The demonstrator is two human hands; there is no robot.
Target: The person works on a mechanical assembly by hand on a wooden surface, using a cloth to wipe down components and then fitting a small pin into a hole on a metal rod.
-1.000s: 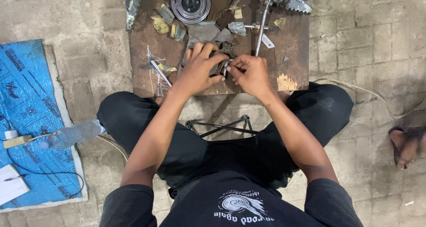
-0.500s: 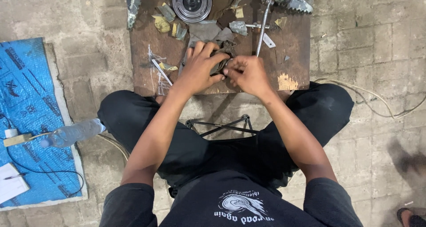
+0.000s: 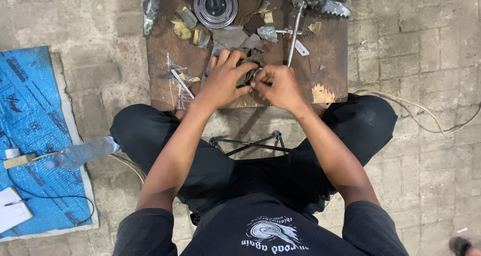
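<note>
A small round dark metal part [image 3: 249,75] sits between both hands near the front middle of the low, worn brown wooden surface [image 3: 328,60]. The left hand [image 3: 224,80] curls its fingers over the part from above and the right hand [image 3: 278,87] pinches it from the side, so each grip is clenched on that piece; most of it is hidden under the fingers.

Just behind the hands lie flat grey metal scraps [image 3: 231,35] and crumpled yellowish bits [image 3: 182,31]. At the back edge stands a ribbed round steel pulley with a dark shaft [image 3: 216,5]. A slim bright metal rod [image 3: 295,33] leans from the toothed grey metal piece [image 3: 328,5] at the back right down toward the right hand. A thin silvery strip [image 3: 181,83] lies to the left of the left hand.

The surface stands on a rough floor of grey stone blocks [image 3: 421,50]. To the left is a blue plastic mat [image 3: 30,131], with a clear plastic bottle [image 3: 82,153] at its edge. A pale cord [image 3: 426,118] trails on the right.
</note>
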